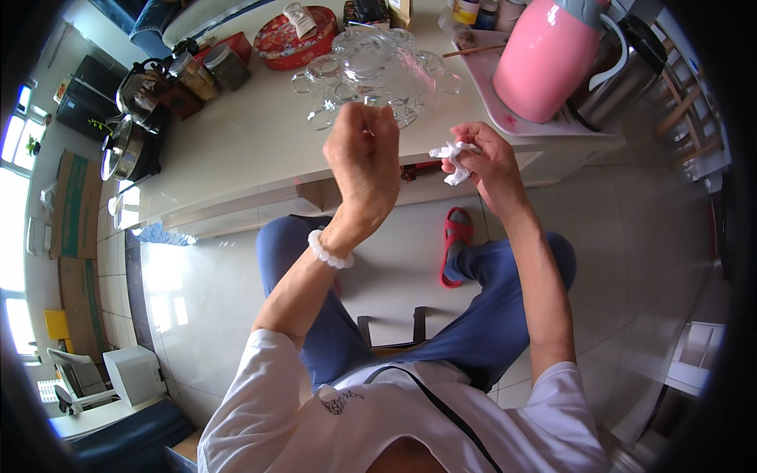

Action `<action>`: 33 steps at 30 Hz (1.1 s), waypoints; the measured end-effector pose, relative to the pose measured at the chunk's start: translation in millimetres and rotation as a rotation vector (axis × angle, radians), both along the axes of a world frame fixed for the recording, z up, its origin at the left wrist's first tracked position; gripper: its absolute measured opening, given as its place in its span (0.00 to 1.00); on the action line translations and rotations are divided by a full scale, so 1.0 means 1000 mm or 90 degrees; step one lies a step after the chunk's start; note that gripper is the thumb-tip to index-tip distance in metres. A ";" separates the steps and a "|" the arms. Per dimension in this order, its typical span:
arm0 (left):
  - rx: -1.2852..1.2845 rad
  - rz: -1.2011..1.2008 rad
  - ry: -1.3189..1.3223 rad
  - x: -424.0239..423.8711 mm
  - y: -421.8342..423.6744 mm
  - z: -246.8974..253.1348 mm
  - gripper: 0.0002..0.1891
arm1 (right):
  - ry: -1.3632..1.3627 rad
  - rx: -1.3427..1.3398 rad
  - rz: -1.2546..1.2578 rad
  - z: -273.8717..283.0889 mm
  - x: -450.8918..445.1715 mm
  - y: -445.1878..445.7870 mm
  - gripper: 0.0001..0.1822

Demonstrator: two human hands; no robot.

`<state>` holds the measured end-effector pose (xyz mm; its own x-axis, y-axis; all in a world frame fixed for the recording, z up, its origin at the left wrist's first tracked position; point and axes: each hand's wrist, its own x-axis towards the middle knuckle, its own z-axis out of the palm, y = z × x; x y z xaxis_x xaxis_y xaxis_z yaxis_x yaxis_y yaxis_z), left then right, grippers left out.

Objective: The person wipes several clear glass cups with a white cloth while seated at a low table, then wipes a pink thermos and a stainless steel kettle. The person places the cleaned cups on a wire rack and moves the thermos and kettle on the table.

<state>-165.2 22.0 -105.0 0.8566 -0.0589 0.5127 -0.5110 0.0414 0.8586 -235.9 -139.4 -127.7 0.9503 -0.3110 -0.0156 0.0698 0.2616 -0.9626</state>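
My right hand [494,168] pinches a crumpled white tissue [457,161] just off the counter's front edge. To its left, my left hand [364,159] is raised with its fingers curled and its back towards me. Whatever may lie within its curl is hidden from view. A bracelet of white beads [328,251] circles the left wrist. Just beyond that hand, a cluster of clear glass cups with handles [378,68] stands on the counter [254,127], grouped about a larger glass vessel. The left hand overlaps the near cups, and I cannot tell whether it touches one.
A pink vacuum jug [547,59] and a steel kettle [621,77] stand on a pink tray [508,121] at the right. A round red tin [295,47] sits behind the glassware. Jars [227,68] and a lidded pot [121,151] occupy the left. Below are open shelves [254,207].
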 end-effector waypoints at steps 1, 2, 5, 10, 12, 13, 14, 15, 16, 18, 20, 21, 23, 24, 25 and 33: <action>-0.064 -0.052 0.041 -0.006 0.005 0.009 0.08 | -0.005 0.007 0.024 -0.001 0.001 0.000 0.06; -0.128 -0.102 0.082 -0.012 0.010 0.017 0.08 | -0.009 0.014 0.050 -0.002 0.002 -0.001 0.05; -0.288 -0.288 0.229 -0.017 0.029 0.032 0.09 | -0.026 -0.006 0.078 -0.006 0.006 -0.005 0.05; -0.533 -0.543 0.471 -0.023 0.064 0.027 0.09 | -0.080 -0.017 0.085 -0.006 0.016 0.006 0.05; -0.617 -0.594 0.541 -0.030 0.074 0.017 0.08 | -0.083 -0.017 0.097 -0.010 0.018 0.007 0.05; -0.624 -0.592 0.554 -0.034 0.078 0.013 0.08 | -0.081 -0.019 0.102 -0.012 0.018 0.009 0.05; -0.629 -0.591 0.568 -0.037 0.082 0.011 0.08 | -0.083 -0.012 0.102 -0.013 0.020 0.012 0.04; -0.640 -0.591 0.585 -0.041 0.085 0.008 0.08 | -0.074 -0.007 0.111 -0.011 0.018 0.016 0.04; -0.642 -0.599 0.572 -0.043 0.088 0.005 0.07 | -0.064 -0.001 0.119 -0.009 0.016 0.021 0.03; -0.642 -0.611 0.544 -0.042 0.092 0.000 0.07 | -0.055 0.033 0.129 -0.006 0.012 0.032 0.02; -0.642 -0.611 0.527 -0.039 0.099 -0.002 0.07 | -0.056 0.090 0.133 -0.005 0.004 0.047 0.01; -0.638 -0.604 0.530 -0.036 0.105 -0.003 0.07 | -0.042 0.087 0.119 -0.007 -0.001 0.056 0.01; -0.615 -0.599 0.501 -0.031 0.115 -0.009 0.08 | -0.014 0.079 0.092 -0.007 -0.009 0.080 0.01; -0.591 -0.604 0.470 -0.029 0.120 -0.011 0.08 | -0.007 0.033 0.074 -0.004 -0.013 0.093 0.02; -0.568 -0.607 0.438 -0.027 0.124 -0.014 0.08 | -0.010 -0.013 0.052 -0.008 -0.015 0.101 0.03; -0.577 -0.532 0.436 -0.020 0.142 -0.021 0.08 | -0.078 -0.174 -0.115 -0.003 -0.009 0.167 0.05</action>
<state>-184.8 164.4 -125.7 0.8253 -0.5451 0.1476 0.4406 0.7850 0.4356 -244.6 27.3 -130.9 0.8691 -0.4514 0.2021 0.2104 -0.0324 -0.9771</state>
